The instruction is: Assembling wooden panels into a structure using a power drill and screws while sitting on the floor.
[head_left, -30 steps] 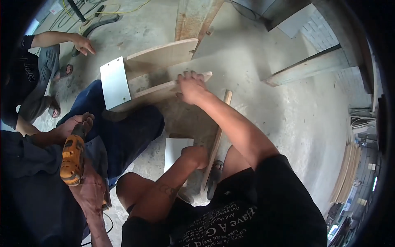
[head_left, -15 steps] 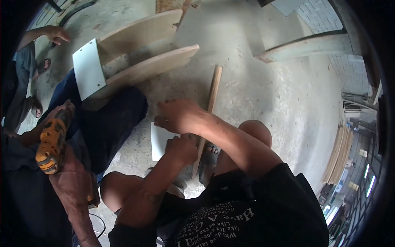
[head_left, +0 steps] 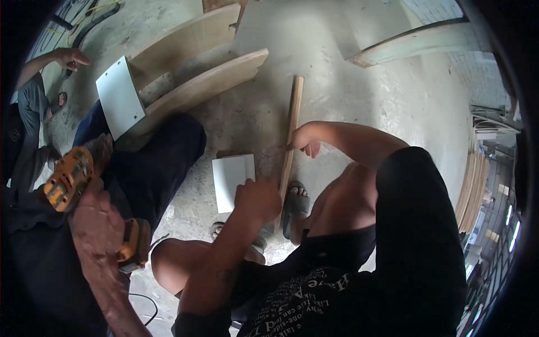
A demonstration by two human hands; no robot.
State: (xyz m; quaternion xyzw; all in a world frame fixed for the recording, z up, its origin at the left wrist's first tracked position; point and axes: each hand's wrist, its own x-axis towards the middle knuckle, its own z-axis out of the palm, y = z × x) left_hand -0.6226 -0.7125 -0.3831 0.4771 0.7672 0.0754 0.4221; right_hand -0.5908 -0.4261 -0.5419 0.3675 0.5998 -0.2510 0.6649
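Note:
A flat white panel [head_left: 227,182] stands between my feet, with a strip of brown edge showing behind its top. My left hand [head_left: 258,199] is closed at the panel's right side, fingertips against its edge; the palm side is hidden. A long narrow wooden strip [head_left: 295,106] lies to the right of the panel, running away from me. Over its middle is my right hand [head_left: 306,139], bent down at the wrist. Its fingers curl, and its thumb side closes on the strip, partly hidden.
At left, a co-worker's hand [head_left: 98,222] holds an orange cordless drill [head_left: 70,180]. Two long wooden boards [head_left: 208,78] joined by a white end panel [head_left: 120,98] lie beyond the co-worker's knee. Another person's hand [head_left: 72,57] shows at far left. A pale beam [head_left: 415,45] is at upper right.
My right hand has moved right, from above the white panel to the wooden strip. More of the panel now shows. My left hand stays beside the panel. The co-worker's drill has tilted.

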